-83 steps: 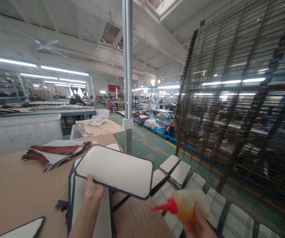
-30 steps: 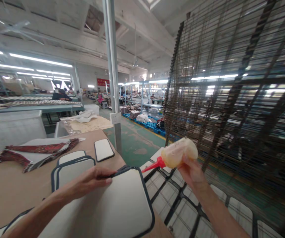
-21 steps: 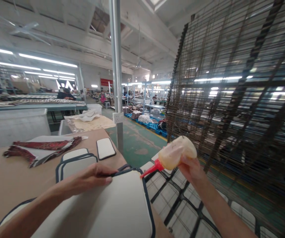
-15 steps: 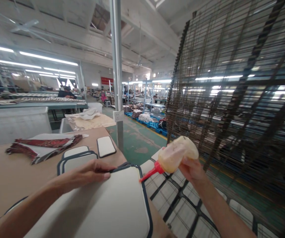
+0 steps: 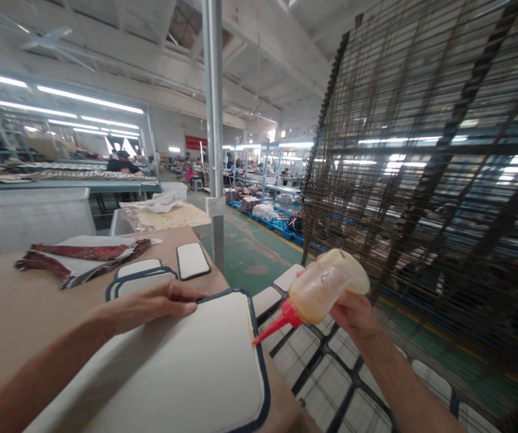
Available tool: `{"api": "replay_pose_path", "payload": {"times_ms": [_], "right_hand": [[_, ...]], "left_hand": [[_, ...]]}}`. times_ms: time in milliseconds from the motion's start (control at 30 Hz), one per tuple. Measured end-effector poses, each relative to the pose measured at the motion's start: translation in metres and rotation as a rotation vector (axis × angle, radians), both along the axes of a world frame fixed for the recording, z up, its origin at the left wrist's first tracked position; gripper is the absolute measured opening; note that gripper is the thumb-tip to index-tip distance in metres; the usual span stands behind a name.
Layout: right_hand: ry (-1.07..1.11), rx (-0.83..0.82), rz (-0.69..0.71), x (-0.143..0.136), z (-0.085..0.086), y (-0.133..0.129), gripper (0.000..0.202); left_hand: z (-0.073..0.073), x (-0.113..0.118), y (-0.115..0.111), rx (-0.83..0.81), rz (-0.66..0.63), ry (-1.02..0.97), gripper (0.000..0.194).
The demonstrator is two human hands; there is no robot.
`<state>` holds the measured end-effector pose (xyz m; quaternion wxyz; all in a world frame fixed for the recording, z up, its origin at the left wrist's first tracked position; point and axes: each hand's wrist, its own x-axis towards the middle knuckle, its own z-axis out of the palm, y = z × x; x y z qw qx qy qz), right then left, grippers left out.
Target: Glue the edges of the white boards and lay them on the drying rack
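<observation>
My left hand grips the far edge of a large white panel, thumb on its face and fingers at its dark edging. The panel has rounded corners and fills the lower middle of the view. In my right hand is a translucent squeeze bottle with yellowish contents, tilted nozzle-down. Its red nozzle meets the panel's right side, just inside the dark edging. A thin yellowish line runs along that side above the tip.
Smaller dark-edged panels and a bundle of red-patterned fabric lie on the brown table. A metal post rises beyond it. To the right stand tall wire racks, with white panels on a lower wire rack. A person sits far back.
The nozzle tip has moved down the panel's right edge, toward me. A longer yellowish line shows behind it. My left hand keeps its hold, and the view has shifted slightly.
</observation>
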<state>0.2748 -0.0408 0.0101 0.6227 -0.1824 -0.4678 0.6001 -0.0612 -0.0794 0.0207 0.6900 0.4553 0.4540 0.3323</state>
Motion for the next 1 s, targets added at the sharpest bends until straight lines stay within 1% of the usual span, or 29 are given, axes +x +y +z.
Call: {"api": "replay_pose_path", "payload": {"times_ms": [67, 133, 233, 367, 433, 467, 600, 700, 800, 1000], "right_hand": [[0.010, -0.006, -0.010, 0.002, -0.001, -0.003, 0.062], [0.017, -0.025, -0.028, 0.005, -0.001, -0.005, 0.065], [0.005, -0.036, -0.019, 0.007, -0.003, -0.008, 0.064], [-0.009, -0.009, 0.018, 0.011, -0.004, -0.010, 0.061], [-0.012, 0.006, 0.032, 0.013, -0.005, -0.011, 0.063], [-0.016, 0.016, 0.037, 0.014, -0.006, -0.011, 0.063], [-0.052, 0.078, 0.076, 0.018, -0.008, -0.012, 0.061], [-0.054, 0.123, 0.123, 0.020, -0.011, -0.012, 0.058], [-0.055, 0.154, 0.116, 0.020, -0.012, -0.013, 0.056], [-0.051, 0.178, 0.011, 0.018, -0.015, -0.016, 0.055]], "left_hand": [[0.000, 0.001, 0.000, -0.019, 0.012, -0.018, 0.040], [-0.002, 0.001, 0.001, -0.049, 0.051, -0.044, 0.046], [-0.006, -0.002, 0.004, -0.070, 0.096, -0.079, 0.053], [-0.014, -0.009, 0.008, -0.025, 0.134, -0.059, 0.047], [-0.015, -0.010, 0.008, -0.008, 0.154, -0.025, 0.042], [-0.014, -0.009, 0.008, -0.001, 0.144, -0.009, 0.040], [-0.006, -0.005, 0.004, 0.041, 0.029, 0.107, 0.033], [-0.003, -0.004, 0.002, 0.092, -0.003, 0.180, 0.031], [-0.007, -0.007, 0.003, 0.104, 0.006, 0.167, 0.034], [-0.015, -0.008, 0.001, 0.131, 0.015, 0.082, 0.040]]}}
